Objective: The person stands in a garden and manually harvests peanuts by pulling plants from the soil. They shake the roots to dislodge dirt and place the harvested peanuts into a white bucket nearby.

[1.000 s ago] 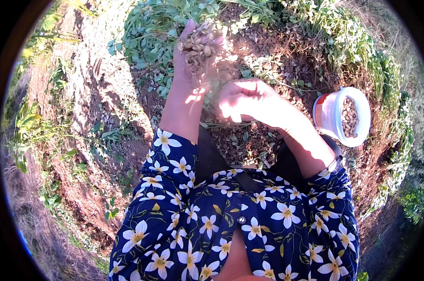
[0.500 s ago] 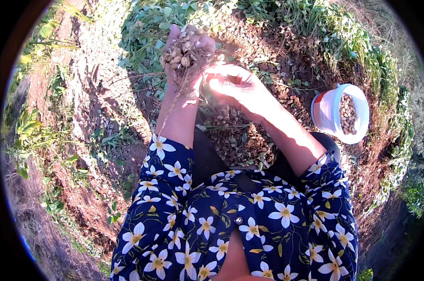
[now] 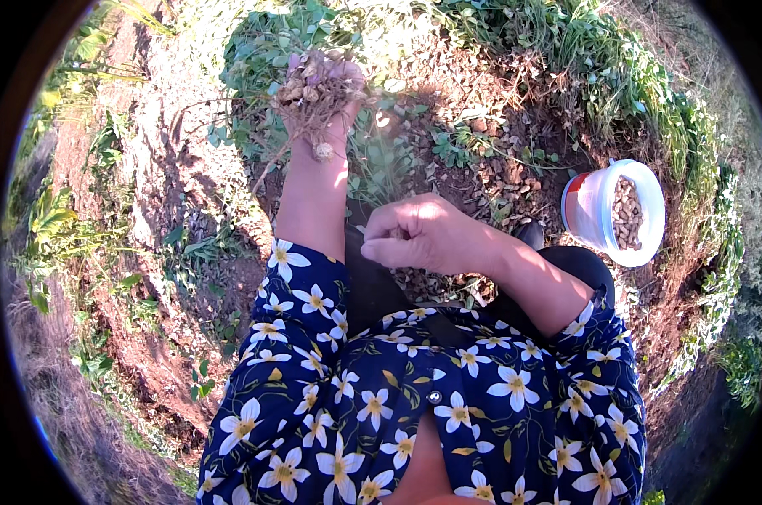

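Note:
A clump of peanuts with tangled dry roots [image 3: 312, 97] is held up at the upper middle, in front of the leaves. My left hand [image 3: 353, 84] is closed round it, its fingers mostly covered by the clump. One pale pod dangles beside the wrist. Lower and nearer my body is my right hand [image 3: 427, 236], apart from the clump. Its fingers are curled in with the thumb against them, and whatever may be inside them is hidden.
To the right a white bucket [image 3: 604, 210] with a red patch leans toward me, with picked peanuts [image 3: 627, 215] in it. Green plants [image 3: 633, 93] lie heaped along the far right. Dry leaves and reddish soil [image 3: 473, 181] cover the ground before me.
My right hand has drawn back from the clump toward my body, and its fingers have curled in. The left hand has moved slightly farther away and left, still holding the clump.

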Demonstrator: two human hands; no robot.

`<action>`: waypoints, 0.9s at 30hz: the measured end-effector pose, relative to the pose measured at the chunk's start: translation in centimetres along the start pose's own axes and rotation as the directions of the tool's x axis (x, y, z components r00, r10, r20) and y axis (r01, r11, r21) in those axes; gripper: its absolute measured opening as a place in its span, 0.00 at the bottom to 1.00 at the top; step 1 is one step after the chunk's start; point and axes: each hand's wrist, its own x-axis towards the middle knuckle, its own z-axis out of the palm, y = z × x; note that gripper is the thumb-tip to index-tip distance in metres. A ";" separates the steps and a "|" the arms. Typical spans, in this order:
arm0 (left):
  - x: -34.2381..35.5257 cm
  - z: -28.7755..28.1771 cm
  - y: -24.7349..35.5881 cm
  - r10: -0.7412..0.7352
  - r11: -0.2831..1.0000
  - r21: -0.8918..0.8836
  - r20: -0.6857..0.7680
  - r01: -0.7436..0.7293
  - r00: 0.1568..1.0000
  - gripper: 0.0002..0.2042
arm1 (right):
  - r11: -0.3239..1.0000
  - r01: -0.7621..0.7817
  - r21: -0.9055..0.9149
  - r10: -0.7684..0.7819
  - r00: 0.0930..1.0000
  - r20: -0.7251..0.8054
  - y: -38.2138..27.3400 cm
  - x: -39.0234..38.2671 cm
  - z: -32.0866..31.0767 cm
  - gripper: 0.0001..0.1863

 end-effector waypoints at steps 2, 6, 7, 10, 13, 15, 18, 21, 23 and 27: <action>0.1 -0.4 0.9 0.009 0.999 -0.043 0.001 -0.009 1.000 0.17 | 0.956 -0.205 0.210 0.200 0.979 0.042 -0.4 -0.3 0.0 0.07; -1.1 2.5 -2.4 -0.080 0.992 0.111 0.114 0.067 0.990 0.17 | 0.666 0.085 0.742 0.224 0.925 -0.307 2.7 0.1 -5.5 0.06; -1.3 2.9 -3.1 -0.109 0.985 0.147 0.146 0.087 0.983 0.17 | 0.614 0.124 0.779 0.237 0.913 -0.332 2.6 0.1 -6.3 0.06; -0.8 2.7 -3.9 -0.241 0.970 0.076 0.170 0.231 0.956 0.16 | 0.628 0.147 0.764 0.192 0.922 -0.335 2.2 0.4 -6.3 0.09; -0.7 2.8 -5.5 -0.300 0.951 0.120 0.120 0.286 0.946 0.16 | 0.646 0.152 0.748 0.175 0.924 -0.340 1.9 0.7 -5.4 0.13; -0.3 2.2 -5.5 -0.324 0.937 0.178 0.114 0.302 0.939 0.15 | 0.693 0.167 0.701 0.123 0.931 -0.343 2.3 0.8 -5.1 0.14; -0.3 1.7 -5.1 -0.275 0.922 0.300 0.063 0.245 0.959 0.15 | 0.648 0.221 0.729 0.114 0.918 -0.380 2.7 0.9 -5.5 0.09; 0.2 1.1 -4.8 -0.314 0.888 0.391 0.130 0.243 0.940 0.14 | 0.582 0.287 0.761 0.154 0.880 -0.450 2.1 0.4 -6.7 0.05; 1.0 1.1 -4.9 -0.417 0.844 0.449 0.206 0.293 0.885 0.14 | 0.555 0.350 0.755 0.164 0.844 -0.511 1.8 0.0 -7.0 0.05; -1.4 2.1 -7.5 -0.109 0.838 0.496 -0.259 0.229 0.960 0.13 | 0.762 0.342 0.550 0.157 0.726 -0.670 1.4 0.9 -7.3 0.02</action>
